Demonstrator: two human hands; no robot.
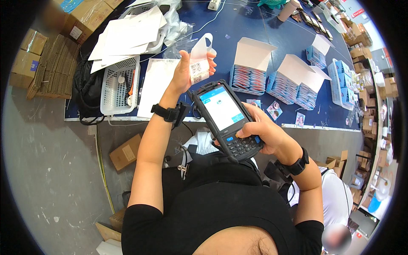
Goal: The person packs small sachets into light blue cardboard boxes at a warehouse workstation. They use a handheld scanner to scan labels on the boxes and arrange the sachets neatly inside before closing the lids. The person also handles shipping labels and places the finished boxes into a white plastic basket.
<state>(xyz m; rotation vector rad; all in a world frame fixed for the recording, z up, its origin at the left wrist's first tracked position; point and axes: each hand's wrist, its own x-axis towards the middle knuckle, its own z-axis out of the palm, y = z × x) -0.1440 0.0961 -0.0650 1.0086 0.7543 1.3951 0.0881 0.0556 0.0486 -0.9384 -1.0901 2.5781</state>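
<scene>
1. Nearest, the right hand [265,131] is wrapped around a black handheld scanner [225,119], its thumb pressed on the keypad and its fingers curled under the body. The lit screen faces up, and the scanner is tilted with its top toward the far left.
2. Just beyond the scanner's top edge, the left hand [187,70] is raised, pinching a small clear packet [199,59] between thumb and fingertips. The packet stands upright with its hang tab at the top, close to the scanner's top but not touching it.
3. Both wrists wear black straps. The hands are held in the air above the near edge of the blue table [255,29], over a strip of grey floor [51,161].
4. A small cardboard box [125,151] lies on the floor to the left, near the left forearm.
5. On the table, left of the raised hand, a white sheet [155,85] lies beside a white basket [120,87] whose near end reaches the table edge.
6. To the right stand open white boxes [248,72] packed with blue and red packets, with bare blue surface between them and the left hand.
7. Farther left, loose white sheets [127,36] are heaped, and flattened cardboard [55,68] is stacked past the table's left edge.
</scene>
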